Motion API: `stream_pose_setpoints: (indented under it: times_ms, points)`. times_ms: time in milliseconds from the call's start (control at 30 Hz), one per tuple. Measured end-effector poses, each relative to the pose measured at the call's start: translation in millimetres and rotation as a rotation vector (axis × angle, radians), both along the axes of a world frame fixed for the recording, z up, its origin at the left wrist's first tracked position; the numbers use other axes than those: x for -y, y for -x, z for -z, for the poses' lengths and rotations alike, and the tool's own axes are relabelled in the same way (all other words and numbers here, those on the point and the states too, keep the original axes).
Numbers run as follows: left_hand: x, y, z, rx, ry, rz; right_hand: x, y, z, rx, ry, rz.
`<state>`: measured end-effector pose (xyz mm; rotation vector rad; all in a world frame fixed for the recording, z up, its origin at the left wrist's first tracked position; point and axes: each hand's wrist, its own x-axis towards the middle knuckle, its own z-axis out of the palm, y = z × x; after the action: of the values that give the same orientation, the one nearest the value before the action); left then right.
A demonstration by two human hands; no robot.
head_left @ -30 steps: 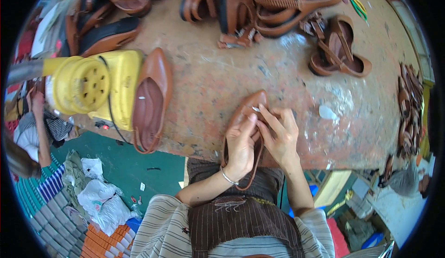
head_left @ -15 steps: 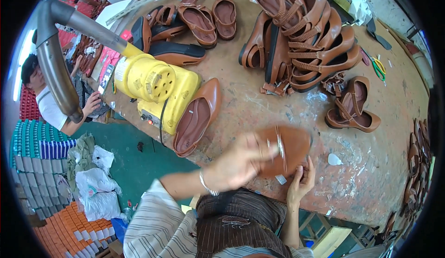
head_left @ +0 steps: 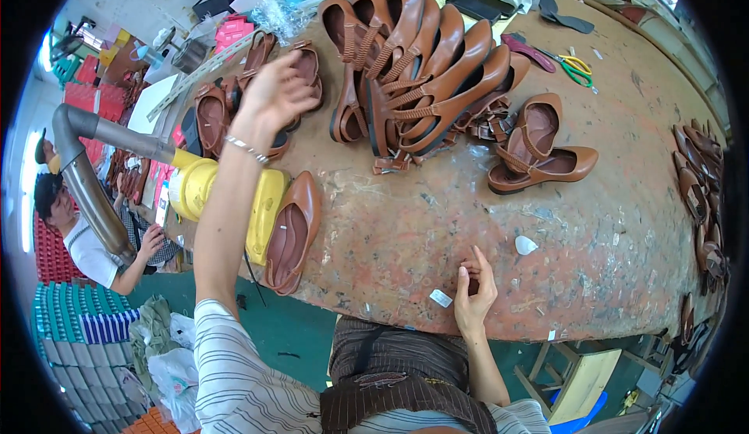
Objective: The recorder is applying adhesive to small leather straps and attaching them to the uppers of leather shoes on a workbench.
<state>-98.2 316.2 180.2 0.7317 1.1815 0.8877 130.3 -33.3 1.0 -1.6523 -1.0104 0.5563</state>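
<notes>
My left hand (head_left: 275, 97) reaches far out over the back left of the table, fingers loosely apart, with nothing seen in it. It covers part of a group of brown strapped shoes; one brown shoe (head_left: 309, 65) shows just beyond its fingertips. Close to the table's front edge is my right hand (head_left: 474, 289), palm up, fingers partly bent and apart, empty. A small white label (head_left: 441, 298) lies left of it. Nearer the yellow machine (head_left: 265, 214) sits a pointed brown slingback shoe (head_left: 293, 235).
A large pile of brown slingbacks (head_left: 437, 83) stands at the back middle, with two more shoes (head_left: 550, 161) to its right. Scissors (head_left: 576, 69) lie at the back right. More shoes (head_left: 698, 192) line the right edge. Another person (head_left: 86, 235) sits at the left.
The brown shoe that was at my hands is out of them; I cannot tell where it lies. My left hand has moved to the back left. The view has shifted.
</notes>
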Motion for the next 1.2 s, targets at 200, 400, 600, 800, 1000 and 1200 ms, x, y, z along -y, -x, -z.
stream_pose_setpoints:
  times_ms: [200,400,600,800,1000,1200]
  points:
    - [-17.2,-78.6,22.5,-0.009,0.115,0.147,-2.0,2.8,0.0,-0.009,-0.065,-0.011]
    - [-8.2,-89.0,40.4,-0.021,-0.146,0.171,-8.6,-2.3,-3.7,-0.302,-0.032,-0.017]
    - [21.8,-95.4,30.0,0.033,-0.294,0.124,-137.2,-13.9,-63.3,-0.633,-0.257,-0.204]
    - [80.9,-101.4,15.2,-0.066,-0.543,0.125,-183.5,-16.0,-83.4,-0.689,-0.181,-0.061]
    - [168.7,-35.5,-13.9,-0.086,-0.709,0.054,-106.8,41.7,-105.2,-0.675,-0.194,-0.222]
    - [242.1,68.6,-0.6,-0.561,-0.419,0.071,-34.9,127.7,-57.9,-0.839,0.141,-0.475]
